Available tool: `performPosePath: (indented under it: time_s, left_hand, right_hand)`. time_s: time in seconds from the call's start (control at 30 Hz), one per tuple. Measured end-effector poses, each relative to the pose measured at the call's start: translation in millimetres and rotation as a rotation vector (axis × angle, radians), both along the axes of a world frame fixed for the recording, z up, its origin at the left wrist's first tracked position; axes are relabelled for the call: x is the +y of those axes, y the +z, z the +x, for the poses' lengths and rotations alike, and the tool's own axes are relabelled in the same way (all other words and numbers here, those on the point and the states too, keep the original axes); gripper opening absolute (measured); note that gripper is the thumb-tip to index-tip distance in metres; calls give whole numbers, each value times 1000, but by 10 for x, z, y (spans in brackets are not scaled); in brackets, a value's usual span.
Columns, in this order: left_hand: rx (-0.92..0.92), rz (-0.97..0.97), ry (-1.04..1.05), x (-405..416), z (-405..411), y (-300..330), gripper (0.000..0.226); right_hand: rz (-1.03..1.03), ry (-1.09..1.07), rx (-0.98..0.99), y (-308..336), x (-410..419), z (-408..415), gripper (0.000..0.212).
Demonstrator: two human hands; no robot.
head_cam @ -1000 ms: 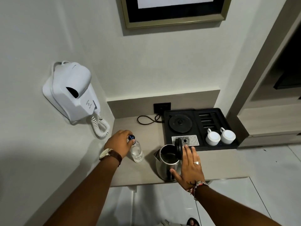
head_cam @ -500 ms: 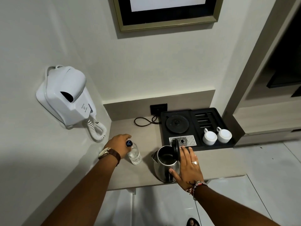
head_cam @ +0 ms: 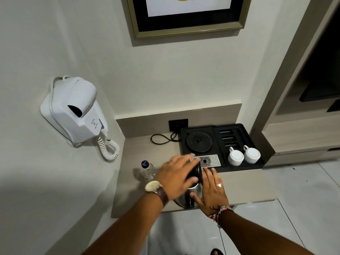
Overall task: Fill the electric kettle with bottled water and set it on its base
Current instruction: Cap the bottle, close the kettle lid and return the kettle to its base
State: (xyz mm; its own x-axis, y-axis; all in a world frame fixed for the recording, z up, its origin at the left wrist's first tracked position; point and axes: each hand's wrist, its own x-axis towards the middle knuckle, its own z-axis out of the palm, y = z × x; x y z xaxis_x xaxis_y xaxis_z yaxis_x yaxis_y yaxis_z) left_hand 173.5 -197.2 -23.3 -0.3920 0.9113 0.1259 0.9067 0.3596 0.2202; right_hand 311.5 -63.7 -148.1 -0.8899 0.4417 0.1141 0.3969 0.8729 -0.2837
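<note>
Two white cups [head_cam: 243, 155] upside down in the right compartment of a black moulded tray [head_cam: 256, 137] — beside them a round black kettle base [head_cam: 199, 141] seated in the tray's left well, ribbed slots behind, a perforated metal drip plate [head_cam: 211, 160] in front. Nearer the counter [head_cam: 244, 184] edge, a brushed-steel kettle [head_cam: 187, 196], rounded and shiny, standing off its base with the black lid [head_cam: 197, 171] tipped up on its hinge; contents hidden by the hands. Left hand [head_cam: 177, 173], blurred, spread loosely over the kettle's open mouth with fingertips near the lid, wrapped round nothing visible; a watch on a brown strap at the wrist. Right hand [head_cam: 213, 190] flat and open against the kettle's right side, thumb pressed to the steel wall, ring on one finger, braided band at the wrist. Left of the kettle, just beside the left wrist but apart from it, a small clear plastic bottle [head_cam: 146, 169] upright with its dark blue cap on — fill level impossible to tell. Beige matte counter, smooth; black cord [head_cam: 161, 139] looped toward a wall socket [head_cam: 178, 124].
</note>
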Motion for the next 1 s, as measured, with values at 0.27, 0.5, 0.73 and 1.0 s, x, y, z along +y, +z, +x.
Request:
performPosePath:
  time_s: [0.27, 0.5, 0.73, 1.0]
  left_hand:
    - [-16, 6, 160, 42, 125, -332, 57]
    - [-143, -309, 78, 38, -177, -608, 109]
    - [-276, -338, 147, 27, -241, -913, 134]
    - [-308, -255, 134, -14, -268, -978, 141]
  right_hand:
    - [-1, 29, 43, 11, 91, 15, 92]
    - [-28, 35, 52, 75, 171, -34, 94]
    - [-200, 41, 87, 60, 251, -48, 94]
    - [-329, -10, 129, 68, 294, -80, 99]
